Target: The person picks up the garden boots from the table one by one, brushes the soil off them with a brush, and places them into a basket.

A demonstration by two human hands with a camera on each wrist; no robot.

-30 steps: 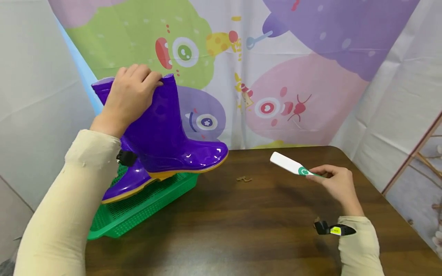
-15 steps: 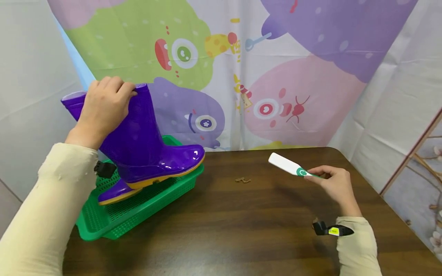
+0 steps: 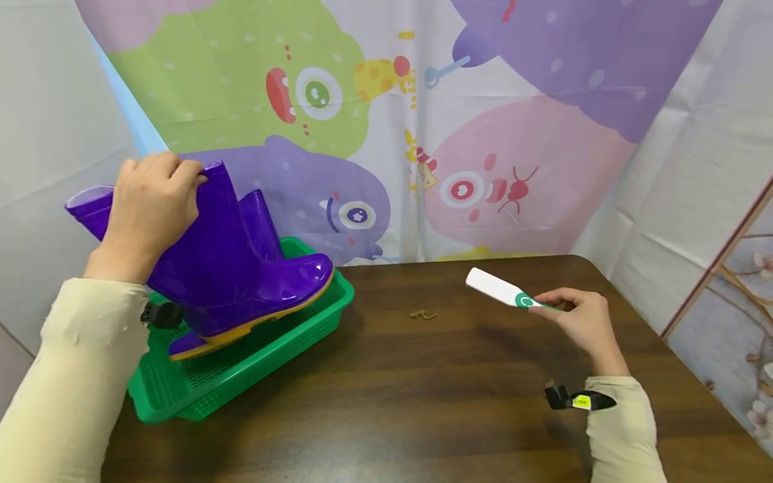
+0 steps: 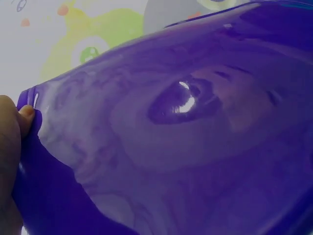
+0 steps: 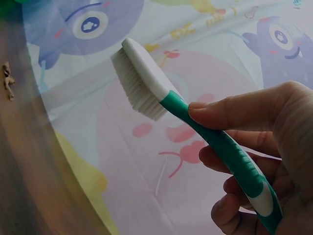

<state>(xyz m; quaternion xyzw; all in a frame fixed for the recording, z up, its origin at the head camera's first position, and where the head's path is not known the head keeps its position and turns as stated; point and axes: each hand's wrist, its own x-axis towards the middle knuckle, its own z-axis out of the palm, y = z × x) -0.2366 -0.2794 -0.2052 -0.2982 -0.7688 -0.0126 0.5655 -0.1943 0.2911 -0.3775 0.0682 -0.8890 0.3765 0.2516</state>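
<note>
My left hand [image 3: 152, 215] grips the upper rim of a glossy purple rain boot [image 3: 266, 282] with a yellow sole, its toe pointing right. Behind it, parts of a second purple boot [image 3: 261, 225] show. Whether the hand also holds that one, I cannot tell. Both boots are in or just over a green perforated basket [image 3: 211, 406]; contact of the front sole is unclear. In the left wrist view the boot shaft [image 4: 146, 142] fills most of the picture. My right hand [image 3: 586, 325] holds a white-and-green brush [image 5: 210, 132] by its handle, white bristles [image 5: 133, 90] facing left.
A small brown clump [image 3: 423, 314] lies on the dark wooden table [image 3: 386, 389], right of the basket. A cartoon-printed cloth [image 3: 513, 114] hangs behind the table. White cloth walls stand at both sides.
My left hand has brought the boots left and down over the basket, and the second boot's shaft now shows behind the front one. My right hand with the brush has hardly moved.
</note>
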